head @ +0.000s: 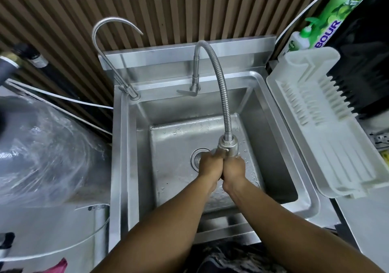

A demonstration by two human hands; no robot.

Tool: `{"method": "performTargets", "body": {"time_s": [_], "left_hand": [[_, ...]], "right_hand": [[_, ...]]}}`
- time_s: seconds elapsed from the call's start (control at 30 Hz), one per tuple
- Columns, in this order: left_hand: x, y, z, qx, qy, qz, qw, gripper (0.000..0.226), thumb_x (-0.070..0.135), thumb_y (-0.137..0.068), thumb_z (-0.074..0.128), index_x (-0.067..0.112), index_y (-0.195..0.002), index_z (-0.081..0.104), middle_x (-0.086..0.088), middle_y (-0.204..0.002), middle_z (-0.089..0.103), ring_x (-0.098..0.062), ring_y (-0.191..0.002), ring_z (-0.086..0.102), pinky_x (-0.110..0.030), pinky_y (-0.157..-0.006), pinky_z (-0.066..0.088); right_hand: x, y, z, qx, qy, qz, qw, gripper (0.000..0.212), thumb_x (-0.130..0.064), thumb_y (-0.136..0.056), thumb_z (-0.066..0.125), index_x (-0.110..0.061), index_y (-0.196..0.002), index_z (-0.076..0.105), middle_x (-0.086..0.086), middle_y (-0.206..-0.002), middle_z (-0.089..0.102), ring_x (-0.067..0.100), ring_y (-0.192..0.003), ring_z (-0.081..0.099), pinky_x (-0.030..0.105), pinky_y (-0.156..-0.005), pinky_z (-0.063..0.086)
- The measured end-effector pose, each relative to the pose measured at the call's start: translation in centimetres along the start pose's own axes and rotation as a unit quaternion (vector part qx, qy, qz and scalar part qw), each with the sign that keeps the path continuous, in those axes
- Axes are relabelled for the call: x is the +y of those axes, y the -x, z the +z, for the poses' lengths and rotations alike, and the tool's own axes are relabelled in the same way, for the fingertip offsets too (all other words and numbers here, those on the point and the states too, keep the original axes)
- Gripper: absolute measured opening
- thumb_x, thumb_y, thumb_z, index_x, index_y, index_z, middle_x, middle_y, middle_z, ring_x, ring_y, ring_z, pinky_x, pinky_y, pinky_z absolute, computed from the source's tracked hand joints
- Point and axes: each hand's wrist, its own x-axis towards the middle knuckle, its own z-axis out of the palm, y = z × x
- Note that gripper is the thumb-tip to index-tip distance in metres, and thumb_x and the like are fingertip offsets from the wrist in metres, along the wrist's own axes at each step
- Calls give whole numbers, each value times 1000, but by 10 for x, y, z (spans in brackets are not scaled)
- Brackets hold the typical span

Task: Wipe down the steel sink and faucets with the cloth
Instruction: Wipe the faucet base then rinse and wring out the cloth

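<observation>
Looking at one steel sink (pixel 160 64) against the slatted wall (pixel 168 9), between a plastic-wrapped bulk (pixel 46 146) on the left and one white dish rack (pixel 328 146) on the right. Brushed finish, droplets across the basin floor, one drain (pixel 195 159). Counting two faucets on the back ledge: thin gooseneck (pixel 133 92) at left, flexible-hose faucet (pixel 224 87) mid, spray head (pixel 228 144) low over the drain. Two hands: left hand (pixel 210 164) and right hand (pixel 233 167) pressed side by side just under the spray head, both curled (cannot tell on what).

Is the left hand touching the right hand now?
Touching. The head view shows the left hand and the right hand pressed side by side, no gap between them.
</observation>
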Motion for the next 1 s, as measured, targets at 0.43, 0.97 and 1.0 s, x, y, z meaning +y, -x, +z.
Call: {"method": "performTargets", "body": {"time_s": [0.43, 0.97, 1.0], "left_hand": [[31, -54, -40, -10, -112, -4, 994, 45, 56, -95, 48, 13, -99, 61, -12, -96, 67, -22, -77, 60, -33, -73, 46], [159, -135, -58, 105, 115, -23, 988, 25, 30, -88, 74, 10, -103, 69, -1, -76, 66, -17, -65, 61, -29, -62, 50], [159, -137, -55, 128, 109, -6, 986, 22, 28, -87, 76, 10, -96, 68, -2, -78, 69, -17, -62, 60, -29, -61, 49]], "right_hand": [[-2, -14, -25, -234, -148, 163, 947, 40, -37, -102, 52, -4, -113, 70, 19, -109, 73, 33, -100, 70, 42, -86, 56], [-14, -22, -47, -266, -114, 188, 939, 44, -36, -96, 55, -3, -122, 70, 22, -130, 64, 32, -113, 61, 45, -109, 41], [-14, -22, -47, -264, -109, 186, 940, 43, -36, -96, 55, -4, -120, 70, 21, -128, 66, 31, -112, 63, 44, -107, 44]]}}
